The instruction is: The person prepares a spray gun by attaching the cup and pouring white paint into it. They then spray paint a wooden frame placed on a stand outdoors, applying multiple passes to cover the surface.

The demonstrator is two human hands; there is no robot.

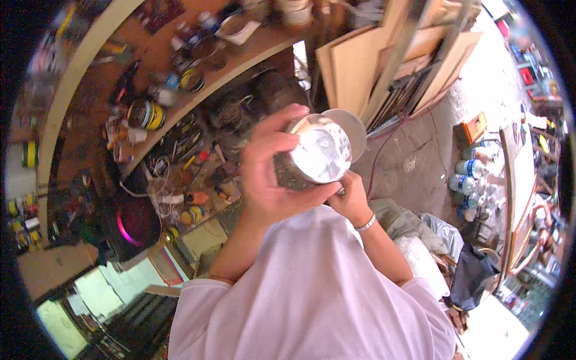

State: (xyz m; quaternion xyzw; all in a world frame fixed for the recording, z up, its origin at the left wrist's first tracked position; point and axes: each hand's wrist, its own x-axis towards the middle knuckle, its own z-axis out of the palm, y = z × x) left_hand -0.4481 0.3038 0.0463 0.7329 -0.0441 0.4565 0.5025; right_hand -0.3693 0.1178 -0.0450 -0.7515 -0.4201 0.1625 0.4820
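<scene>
We list one silvery round can, pick-up done, held before the pale shirt, left hand clamped around its side, right hand at its lower edge, grip hidden, remaining steps unclear.

Our left hand is held out ahead of our chest, curved into a wide C: two fingers bend rightward at the top, and the thumb stretches rightward below. Our left forearm slants up and inward to it. Our right hand sits just beside the left thumb's tip, fingers curled and partly hidden; our right forearm slopes up leftward to the wrist.
</scene>
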